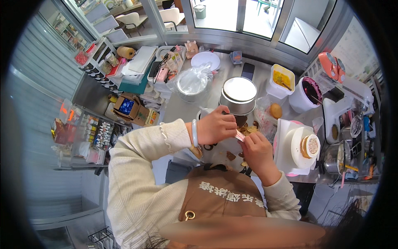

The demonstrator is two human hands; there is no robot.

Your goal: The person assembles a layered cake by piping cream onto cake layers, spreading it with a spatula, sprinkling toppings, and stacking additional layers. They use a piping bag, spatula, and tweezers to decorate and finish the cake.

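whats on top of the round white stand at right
A small layered cake sits on the stand; the part of the stand beneath the cake is covered.

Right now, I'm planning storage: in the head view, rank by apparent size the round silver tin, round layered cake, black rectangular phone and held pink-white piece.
Round silver tin
Round layered cake
Black rectangular phone
Pink-white piece, visible part only; partly covered

The strip (240, 135) is white with pink; the sleeves (143, 143) are cream, ribbed in fine lines — the bangle (194, 133) a pale, milky blue; the apron (219, 199) is brown, its lettering (232, 194) white, its ring (189, 215) gold; the white bucket (297, 101) bears purple stains.
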